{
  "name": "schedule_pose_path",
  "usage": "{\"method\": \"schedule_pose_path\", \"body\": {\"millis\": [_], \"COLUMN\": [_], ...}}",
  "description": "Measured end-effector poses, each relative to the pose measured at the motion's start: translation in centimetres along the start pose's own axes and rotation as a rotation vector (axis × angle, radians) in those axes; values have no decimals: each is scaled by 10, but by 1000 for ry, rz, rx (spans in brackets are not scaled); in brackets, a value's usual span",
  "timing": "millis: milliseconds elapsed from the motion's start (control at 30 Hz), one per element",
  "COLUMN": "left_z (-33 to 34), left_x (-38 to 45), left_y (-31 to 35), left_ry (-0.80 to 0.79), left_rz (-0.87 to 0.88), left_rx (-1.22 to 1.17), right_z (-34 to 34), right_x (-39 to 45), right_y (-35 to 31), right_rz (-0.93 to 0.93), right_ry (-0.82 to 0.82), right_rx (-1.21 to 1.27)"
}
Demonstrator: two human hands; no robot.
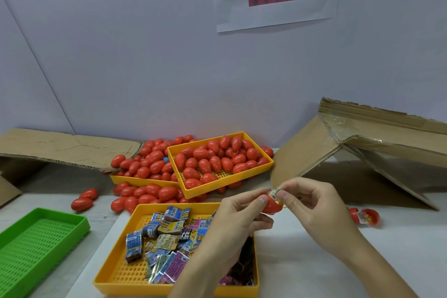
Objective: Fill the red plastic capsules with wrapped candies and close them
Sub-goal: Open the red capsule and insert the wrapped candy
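Two hands meet above the near yellow tray [113, 271] of wrapped candies [159, 237]: left hand [238, 215] grips a red capsule half [272, 204], mostly hidden by its fingers, while right hand [312, 203] pinches a small wrapped candy [275, 193] at its mouth; print unreadable. Closed capsules [212, 159] heap in two far yellow trays [227, 182] and spill across the surface [314, 261]. Right, an open capsule [365, 216] lies partly filled; the green tray [38, 244] is cut off at the frame edge.

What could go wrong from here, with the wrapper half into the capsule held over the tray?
1. The wrapped candy sticks out of the red capsule; closing may trap the wrapper.
2. Only the fingers of the left hand and right hand hold it; a slip may drop it into the candy tray.
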State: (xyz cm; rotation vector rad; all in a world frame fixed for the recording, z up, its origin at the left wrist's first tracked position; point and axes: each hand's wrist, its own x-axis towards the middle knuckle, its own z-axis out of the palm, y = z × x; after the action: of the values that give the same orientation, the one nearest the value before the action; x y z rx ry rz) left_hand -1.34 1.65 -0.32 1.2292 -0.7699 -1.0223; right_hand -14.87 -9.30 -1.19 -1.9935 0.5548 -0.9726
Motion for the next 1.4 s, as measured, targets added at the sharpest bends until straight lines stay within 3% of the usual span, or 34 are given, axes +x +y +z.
{"method": "schedule_pose_path", "body": {"millis": [833,1400], "left_z": [-3,0], "left_x": [2,5], "left_y": [-3,-7], "left_ry": [-18,76], "left_rz": [11,46], "left_rx": [75,46], "right_z": [-1,-4], "right_x": [0,0], "right_y": [0,2], "right_rz": [5,50], "right_ry": [-30,-29], "right_rx": [36,61]}}
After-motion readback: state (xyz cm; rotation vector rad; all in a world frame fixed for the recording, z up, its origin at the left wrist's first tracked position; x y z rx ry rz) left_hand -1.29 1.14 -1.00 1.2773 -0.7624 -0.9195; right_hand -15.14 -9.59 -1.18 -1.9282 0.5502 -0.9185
